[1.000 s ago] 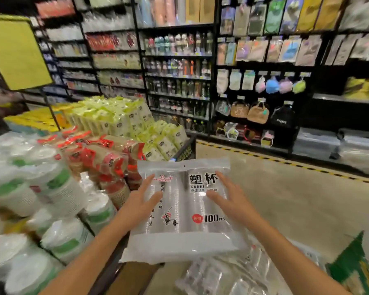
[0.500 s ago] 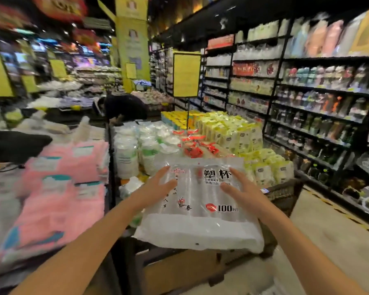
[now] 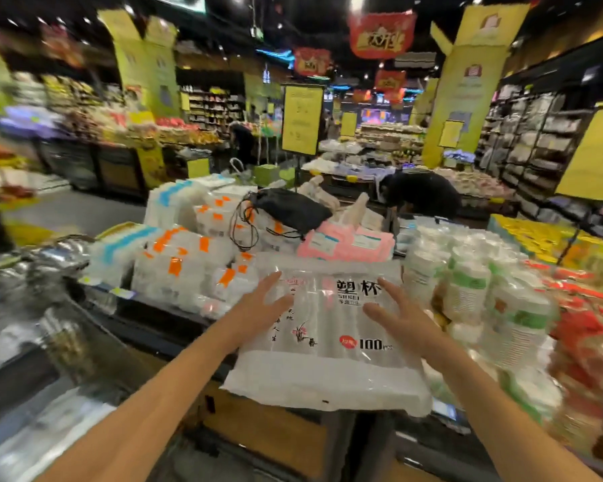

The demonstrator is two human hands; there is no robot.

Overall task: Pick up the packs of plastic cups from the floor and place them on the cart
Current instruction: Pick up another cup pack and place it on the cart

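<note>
A flat clear pack of plastic cups (image 3: 331, 342), printed "100 pcs" with a white bottom strip, hangs in front of me at chest height. My left hand (image 3: 258, 307) presses its left side and my right hand (image 3: 401, 318) presses its right side, fingers straight and spread across the top face. The pack is carried between the two palms over the near edge of the dark-rimmed cart (image 3: 161, 325), which is piled with wrapped goods.
On the cart lie white packs with orange labels (image 3: 195, 259), pink packs (image 3: 349, 241) and a black drawstring bag (image 3: 293, 207). Stacked paper cups with green bands (image 3: 474, 293) and red packs (image 3: 585, 328) stand to the right. A person in black (image 3: 422, 193) bends behind the cart.
My view has swung left from the shelf aisle to the open store floor. The pack, still between both hands, has risen and moved over the cart's edge.
</note>
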